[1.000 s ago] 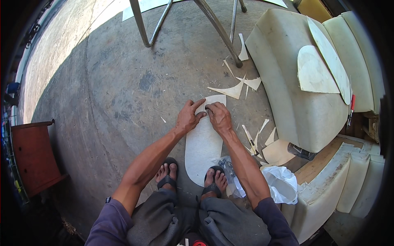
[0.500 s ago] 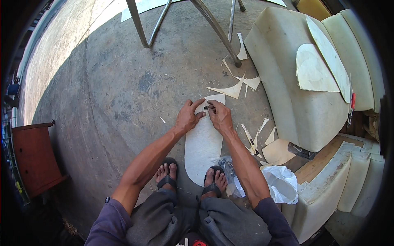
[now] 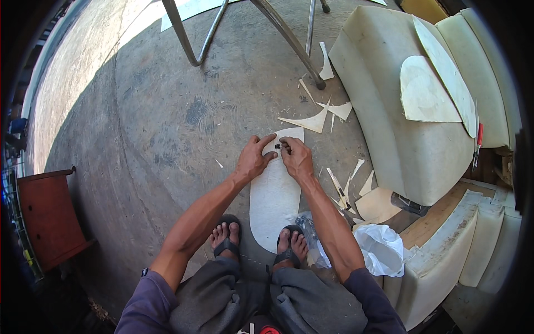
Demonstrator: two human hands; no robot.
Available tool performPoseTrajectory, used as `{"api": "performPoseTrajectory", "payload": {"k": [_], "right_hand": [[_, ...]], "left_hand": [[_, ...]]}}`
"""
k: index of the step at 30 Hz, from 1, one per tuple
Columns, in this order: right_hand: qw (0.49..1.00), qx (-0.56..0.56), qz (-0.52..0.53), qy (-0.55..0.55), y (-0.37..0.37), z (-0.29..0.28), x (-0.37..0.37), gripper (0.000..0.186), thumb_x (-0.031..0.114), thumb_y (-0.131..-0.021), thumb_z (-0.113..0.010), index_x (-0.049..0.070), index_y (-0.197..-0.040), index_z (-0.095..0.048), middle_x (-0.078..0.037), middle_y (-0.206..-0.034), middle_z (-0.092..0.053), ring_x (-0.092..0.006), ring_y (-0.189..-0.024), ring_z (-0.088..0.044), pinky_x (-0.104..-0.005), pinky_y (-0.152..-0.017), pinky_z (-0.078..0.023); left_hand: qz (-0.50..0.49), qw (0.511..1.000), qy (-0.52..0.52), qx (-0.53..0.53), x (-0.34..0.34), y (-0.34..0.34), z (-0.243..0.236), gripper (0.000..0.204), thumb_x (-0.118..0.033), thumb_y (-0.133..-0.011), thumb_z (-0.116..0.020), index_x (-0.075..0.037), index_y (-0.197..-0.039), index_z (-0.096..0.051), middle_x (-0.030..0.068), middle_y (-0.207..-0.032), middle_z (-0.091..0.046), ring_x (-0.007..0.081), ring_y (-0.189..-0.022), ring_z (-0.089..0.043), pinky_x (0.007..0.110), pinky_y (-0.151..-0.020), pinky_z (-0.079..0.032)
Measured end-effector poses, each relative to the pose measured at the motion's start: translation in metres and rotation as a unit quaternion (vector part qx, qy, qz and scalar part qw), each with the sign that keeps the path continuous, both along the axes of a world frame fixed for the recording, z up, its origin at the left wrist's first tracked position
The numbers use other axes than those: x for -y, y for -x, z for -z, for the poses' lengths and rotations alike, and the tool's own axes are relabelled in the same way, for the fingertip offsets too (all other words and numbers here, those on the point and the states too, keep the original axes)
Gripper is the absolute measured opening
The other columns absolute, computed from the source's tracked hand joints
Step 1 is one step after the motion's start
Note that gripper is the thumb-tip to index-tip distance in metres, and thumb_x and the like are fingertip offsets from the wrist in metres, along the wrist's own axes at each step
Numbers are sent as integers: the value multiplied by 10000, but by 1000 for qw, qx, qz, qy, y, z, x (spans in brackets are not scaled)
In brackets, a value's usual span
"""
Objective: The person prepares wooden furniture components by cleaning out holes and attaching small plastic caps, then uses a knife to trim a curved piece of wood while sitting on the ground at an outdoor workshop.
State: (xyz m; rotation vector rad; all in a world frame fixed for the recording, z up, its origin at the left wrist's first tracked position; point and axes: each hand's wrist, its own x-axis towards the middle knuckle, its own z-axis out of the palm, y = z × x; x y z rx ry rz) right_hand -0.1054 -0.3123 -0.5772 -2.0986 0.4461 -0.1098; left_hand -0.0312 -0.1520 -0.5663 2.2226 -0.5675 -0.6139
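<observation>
A long off-white sheet (image 3: 274,195) with a rounded near end lies on the floor between my feet. My left hand (image 3: 255,157) rests on its far left edge, thumb and index finger spread apart. My right hand (image 3: 297,157) is over the far right part of the sheet, fingertips bent together in a pinch; what they hold, if anything, is hidden. Between the two hands a small black piece (image 3: 277,146) shows on the sheet, close to the right fingertips. It is too small to name.
Cut scraps (image 3: 311,119) lie beyond and right of the sheet, with a cutter knife (image 3: 346,205) among them. A cream upholstered seat (image 3: 384,100) stands at right, carrying two cut pieces. Nearer are a white plastic bag (image 3: 381,250), metal chair legs (image 3: 283,33) ahead, and a red-brown box (image 3: 47,214) at left.
The right fingertips have shifted slightly, and a narrow gap now shows between them and the small black piece. The left hand stays in place on the sheet.
</observation>
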Motion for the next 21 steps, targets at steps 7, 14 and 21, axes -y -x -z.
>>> {"api": "performPoseTrajectory", "payload": {"k": [7, 14, 21], "right_hand": [[999, 19, -17, 34, 2, 2, -3, 223, 37, -877, -670, 38, -1095, -719, -177, -981, -686, -374, -925, -674, -438, -822, -550], [999, 26, -29, 35, 1, 2, -1, 197, 36, -870, -684, 25, -1063, -726, -172, -967, -681, -370, -920, -664, -441, -818, -543], [998, 35, -34, 36, 1, 4, 0, 202, 36, -871, -683, 23, -1068, -724, -173, -968, -679, -374, -920, -661, -438, -820, -539]], "left_hand": [[11, 1000, -7, 7, 0, -1, 0, 600, -232, -846, -817, -199, -1407, -607, 174, -1034, -580, 364, -957, -617, 448, -855, -504], [31, 999, -8, 13, -3, -1, 1, 604, -248, -842, -822, -201, -1407, -611, 168, -1026, -573, 356, -930, -619, 449, -836, -512], [24, 1000, -11, 11, -2, 0, -3, 607, -246, -850, -815, -203, -1417, -603, 166, -1038, -573, 350, -937, -622, 448, -840, -515]]}}
